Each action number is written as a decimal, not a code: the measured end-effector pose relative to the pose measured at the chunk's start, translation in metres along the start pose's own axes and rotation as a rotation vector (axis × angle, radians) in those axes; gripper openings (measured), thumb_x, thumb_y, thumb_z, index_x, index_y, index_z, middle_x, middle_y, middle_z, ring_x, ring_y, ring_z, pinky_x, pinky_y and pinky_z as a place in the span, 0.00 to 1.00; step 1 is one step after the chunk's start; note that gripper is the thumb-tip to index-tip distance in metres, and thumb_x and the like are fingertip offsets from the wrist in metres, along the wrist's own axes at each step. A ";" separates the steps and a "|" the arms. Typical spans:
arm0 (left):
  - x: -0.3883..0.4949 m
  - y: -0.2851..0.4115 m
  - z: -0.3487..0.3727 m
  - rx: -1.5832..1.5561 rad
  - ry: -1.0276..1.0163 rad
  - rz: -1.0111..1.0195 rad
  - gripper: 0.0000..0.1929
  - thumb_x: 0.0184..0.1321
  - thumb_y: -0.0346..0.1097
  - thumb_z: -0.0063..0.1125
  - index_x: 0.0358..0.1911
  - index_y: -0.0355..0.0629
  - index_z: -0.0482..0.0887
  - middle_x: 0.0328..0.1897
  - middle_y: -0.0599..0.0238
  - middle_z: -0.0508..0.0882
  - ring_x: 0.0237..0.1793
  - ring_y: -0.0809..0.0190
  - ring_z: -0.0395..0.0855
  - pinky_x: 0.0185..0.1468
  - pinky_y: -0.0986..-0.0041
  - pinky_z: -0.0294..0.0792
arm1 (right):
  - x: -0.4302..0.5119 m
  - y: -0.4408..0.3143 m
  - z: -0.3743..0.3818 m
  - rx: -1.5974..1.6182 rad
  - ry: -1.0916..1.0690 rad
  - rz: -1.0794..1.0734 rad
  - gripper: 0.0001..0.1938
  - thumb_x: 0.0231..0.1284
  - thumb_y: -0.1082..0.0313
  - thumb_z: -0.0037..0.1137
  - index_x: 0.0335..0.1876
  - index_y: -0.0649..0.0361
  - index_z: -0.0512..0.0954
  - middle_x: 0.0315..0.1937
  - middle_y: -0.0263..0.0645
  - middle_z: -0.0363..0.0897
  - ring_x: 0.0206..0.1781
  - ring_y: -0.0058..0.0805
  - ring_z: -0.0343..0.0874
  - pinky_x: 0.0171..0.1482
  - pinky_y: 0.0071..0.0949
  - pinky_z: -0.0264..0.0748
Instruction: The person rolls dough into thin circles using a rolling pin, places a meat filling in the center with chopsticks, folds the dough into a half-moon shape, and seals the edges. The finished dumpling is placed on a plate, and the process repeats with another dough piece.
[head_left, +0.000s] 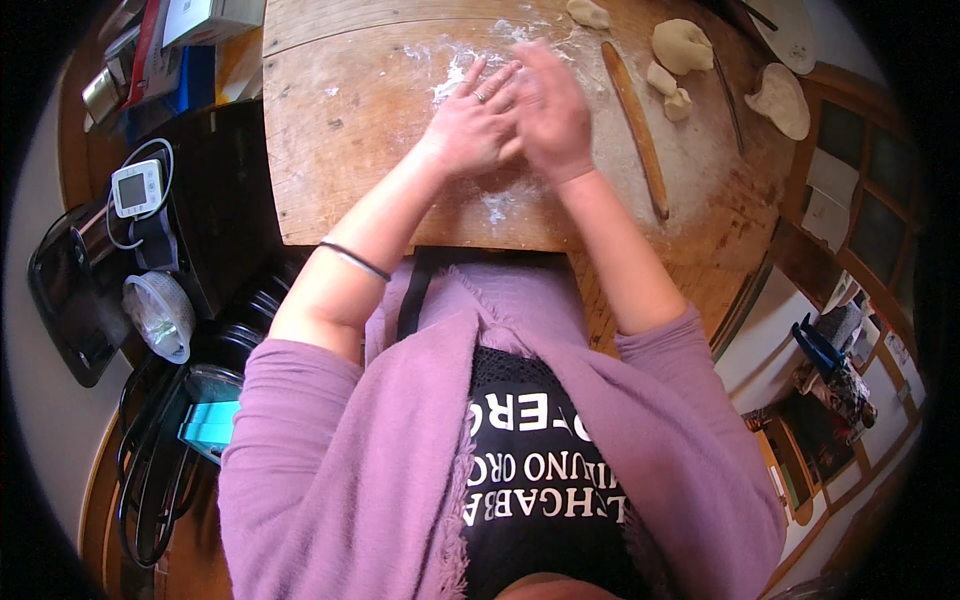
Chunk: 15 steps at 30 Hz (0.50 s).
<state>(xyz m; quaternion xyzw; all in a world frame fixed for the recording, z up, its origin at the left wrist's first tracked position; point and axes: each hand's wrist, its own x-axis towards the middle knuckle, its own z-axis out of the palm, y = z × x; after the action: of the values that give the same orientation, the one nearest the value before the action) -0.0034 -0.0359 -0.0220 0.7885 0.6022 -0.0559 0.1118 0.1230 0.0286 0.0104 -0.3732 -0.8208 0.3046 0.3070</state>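
My left hand (476, 124), with a ring on one finger, and my right hand (553, 112), somewhat blurred, meet over the floured wooden board (337, 165). Their fingers are extended; whether anything lies between the palms is hidden. A tapered wooden rolling pin (637, 135) rests just right of my right hand. Beyond it sit a large lump of dough (681, 46) and two small dough pieces, one (660, 78) touching the other (678, 105). Another dough piece (588, 13) is at the top. A flat piece of rolled dough (780, 102) lies at the board's right side.
A thin dark stick or blade (727, 105) lies beside the large lump. Left of the board are stacked boxes (202, 21), a blood pressure monitor (136, 189) with a tube, and a plastic basket (159, 315). The board's near edge runs in front of my lap.
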 end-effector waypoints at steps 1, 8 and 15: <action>0.002 0.005 0.006 0.050 -0.177 0.006 0.30 0.68 0.55 0.40 0.72 0.59 0.60 0.79 0.63 0.54 0.80 0.55 0.44 0.79 0.50 0.31 | -0.008 -0.007 0.011 -0.126 -0.067 -0.080 0.17 0.71 0.60 0.42 0.58 0.54 0.76 0.62 0.39 0.75 0.68 0.35 0.68 0.73 0.39 0.59; -0.009 0.036 0.040 0.168 0.119 -0.284 0.33 0.66 0.47 0.41 0.75 0.57 0.52 0.81 0.56 0.46 0.79 0.46 0.44 0.76 0.44 0.39 | -0.041 -0.014 0.038 -0.098 -0.233 -0.258 0.19 0.58 0.60 0.50 0.51 0.60 0.81 0.59 0.48 0.74 0.72 0.50 0.61 0.74 0.59 0.44; 0.001 0.033 0.016 0.230 -0.010 -0.210 0.33 0.67 0.50 0.39 0.75 0.51 0.51 0.82 0.58 0.45 0.80 0.50 0.42 0.76 0.43 0.37 | -0.052 -0.003 0.033 -0.162 -0.237 -0.122 0.19 0.72 0.55 0.40 0.59 0.54 0.76 0.65 0.38 0.72 0.73 0.35 0.62 0.77 0.43 0.43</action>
<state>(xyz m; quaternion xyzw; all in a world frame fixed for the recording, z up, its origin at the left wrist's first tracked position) 0.0299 -0.0471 -0.0340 0.7285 0.6704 -0.1398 0.0175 0.1253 -0.0235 -0.0223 -0.3077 -0.8942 0.2603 0.1950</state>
